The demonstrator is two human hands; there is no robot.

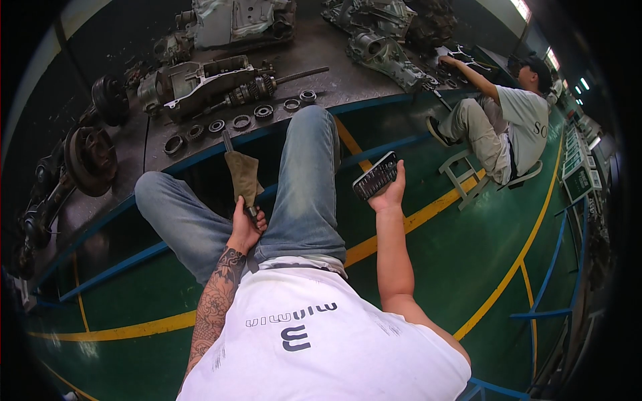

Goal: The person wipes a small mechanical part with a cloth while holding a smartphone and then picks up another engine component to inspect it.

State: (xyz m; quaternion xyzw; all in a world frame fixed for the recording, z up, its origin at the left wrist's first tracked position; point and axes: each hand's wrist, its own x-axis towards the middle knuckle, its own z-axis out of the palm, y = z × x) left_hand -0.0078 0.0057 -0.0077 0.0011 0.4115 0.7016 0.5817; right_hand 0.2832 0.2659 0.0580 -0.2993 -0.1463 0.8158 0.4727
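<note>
My left hand (249, 226) is closed round the lower end of a metal shaft (227, 139), held upright between my knees. A brown cloth (243, 175) wraps the middle of that shaft, whose bare top points toward the bench edge. Out to the right, my right hand (390, 190) has its fingers around a dark phone (376, 175), its face covered with rows of small light marks. Just beyond my knees, bearing rings and gear rings (241, 122) lie in a row along the bench edge. Behind them rests an opened gearbox housing (207, 83) beside a geared shaft (251, 90).
The metal-topped bench (314, 87) has a blue frame edge. Brake drums (90, 160) stand at left, and more housings (384, 60) lie at the far right. A seated co-worker (518, 113) on a stool (461, 177) reaches to the bench. Yellow lines cross the green floor (428, 257).
</note>
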